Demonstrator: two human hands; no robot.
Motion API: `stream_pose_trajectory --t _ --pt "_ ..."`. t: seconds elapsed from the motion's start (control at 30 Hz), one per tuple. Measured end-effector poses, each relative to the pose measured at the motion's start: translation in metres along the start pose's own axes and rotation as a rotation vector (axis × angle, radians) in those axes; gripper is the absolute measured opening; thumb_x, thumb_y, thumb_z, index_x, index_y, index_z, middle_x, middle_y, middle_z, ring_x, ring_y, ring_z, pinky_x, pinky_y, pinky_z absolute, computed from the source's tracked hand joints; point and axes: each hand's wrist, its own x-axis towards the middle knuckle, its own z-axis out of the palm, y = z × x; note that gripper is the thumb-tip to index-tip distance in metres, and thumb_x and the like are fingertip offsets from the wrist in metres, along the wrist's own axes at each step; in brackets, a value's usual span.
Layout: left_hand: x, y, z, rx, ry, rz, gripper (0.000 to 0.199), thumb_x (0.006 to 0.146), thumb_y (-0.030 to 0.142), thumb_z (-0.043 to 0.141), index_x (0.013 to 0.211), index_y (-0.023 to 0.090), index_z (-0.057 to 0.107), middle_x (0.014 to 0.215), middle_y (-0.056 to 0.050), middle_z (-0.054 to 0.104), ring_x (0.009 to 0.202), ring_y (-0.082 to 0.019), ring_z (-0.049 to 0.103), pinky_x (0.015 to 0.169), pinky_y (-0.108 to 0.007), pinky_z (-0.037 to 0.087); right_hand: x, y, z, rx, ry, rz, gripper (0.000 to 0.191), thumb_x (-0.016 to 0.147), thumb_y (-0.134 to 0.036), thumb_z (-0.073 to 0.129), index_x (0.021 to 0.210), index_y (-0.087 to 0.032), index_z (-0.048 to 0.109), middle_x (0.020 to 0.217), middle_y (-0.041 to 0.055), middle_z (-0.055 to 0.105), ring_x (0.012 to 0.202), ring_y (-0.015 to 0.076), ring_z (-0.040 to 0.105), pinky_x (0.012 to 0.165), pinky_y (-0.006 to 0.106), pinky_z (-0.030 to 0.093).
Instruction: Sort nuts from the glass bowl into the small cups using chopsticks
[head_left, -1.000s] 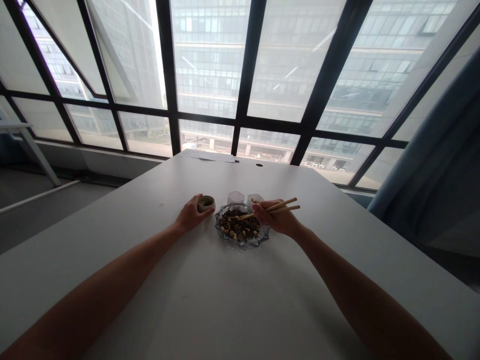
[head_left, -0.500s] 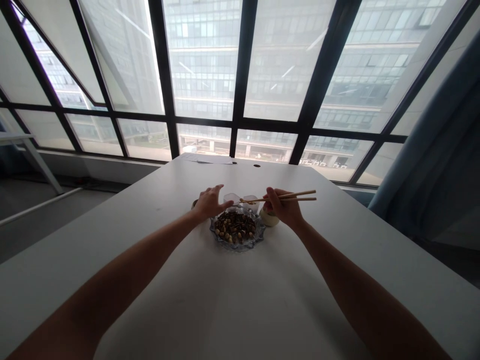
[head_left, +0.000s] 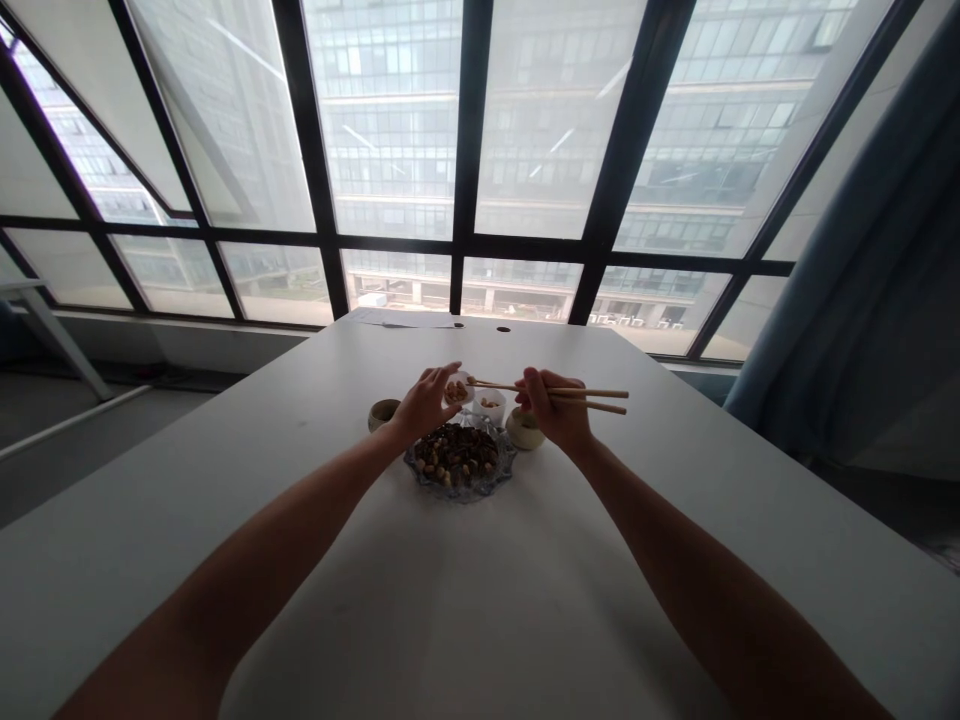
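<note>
My left hand [head_left: 424,405] curls its thumb and index finger around a small clear cup [head_left: 458,391] holding brown nuts, its mouth leaning towards me. My right hand [head_left: 556,405] grips wooden chopsticks [head_left: 592,394]; their tips reach the right rim of that cup, with a small light piece seemingly at the end. A second clear cup [head_left: 490,406] with pale nuts stands between the hands. Just in front lies a scalloped glass dish [head_left: 501,472] with a dark mix of nuts and seeds. Under my right hand is a yellowish round pot [head_left: 523,430].
A small brownish-green bowl [head_left: 382,413] sits left of my left hand. Papers [head_left: 405,319] lie at the far edge of the white table [head_left: 465,600], near two dark round holes. Windows rise behind, and a blue curtain [head_left: 840,270] hangs at the right.
The left cup now shows its nuts between my left thumb and index finger. The chopstick tips have risen to its rim. The view has shifted slightly right, uncovering the left bowl.
</note>
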Motion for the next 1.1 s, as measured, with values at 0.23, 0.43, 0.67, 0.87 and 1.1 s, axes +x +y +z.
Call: stream_pose_trajectory --t 0.23,0.43,0.67,0.87,1.1 --pt "-0.004 0.005 -0.003 -0.02 0.001 -0.011 0.074 0.078 0.023 0.074 0.144 0.02 0.042 0.138 -0.013 0.059 0.128 -0.03 0.055 0.111 -0.047 0.044 -0.003 0.007 0.012 -0.054 -0.222 -0.058 0.049 0.086 -0.067 0.06 0.075 -0.021 0.072 0.067 0.0062 0.072 0.06 0.0191 0.066 0.059 0.032 0.054" --pt "-0.002 -0.005 0.0 -0.013 0.0 -0.063 0.074 0.076 0.024 0.076 0.142 0.016 0.044 0.135 -0.017 0.061 0.126 -0.033 0.057 0.109 -0.046 0.045 -0.002 0.005 0.011 0.033 -0.071 0.068 0.056 0.089 -0.071 0.052 0.073 -0.019 0.067 0.059 0.0051 0.067 0.048 0.0151 0.059 0.046 0.027 0.048" --pt "0.005 -0.006 0.001 0.057 -0.181 -0.364 0.074 0.079 0.035 0.075 0.142 0.013 0.043 0.125 -0.02 0.068 0.118 -0.034 0.065 0.099 -0.043 0.051 -0.005 0.006 0.012 -0.027 -0.301 0.044 0.059 0.09 -0.071 0.049 0.066 -0.019 0.063 0.051 0.003 0.061 0.043 0.013 0.054 0.042 0.024 0.041" --pt "-0.004 -0.009 -0.02 0.116 -0.243 -0.31 0.063 0.085 0.047 0.067 0.136 0.014 0.051 0.129 -0.021 0.067 0.119 -0.035 0.064 0.098 -0.045 0.051 -0.007 0.004 0.013 -0.072 -0.43 -0.064 0.056 0.093 -0.065 0.05 0.061 -0.02 0.058 0.052 0.0021 0.061 0.047 0.0127 0.054 0.045 0.024 0.042" --pt "-0.067 -0.038 -0.055 0.086 0.032 -0.319 0.072 0.082 0.063 0.063 0.134 0.014 0.054 0.135 -0.019 0.061 0.127 -0.036 0.057 0.107 -0.052 0.046 -0.006 0.015 0.018 0.077 -0.292 0.14 0.056 0.084 -0.072 0.057 0.067 -0.019 0.064 0.052 0.0027 0.064 0.042 0.0133 0.058 0.042 0.023 0.047"
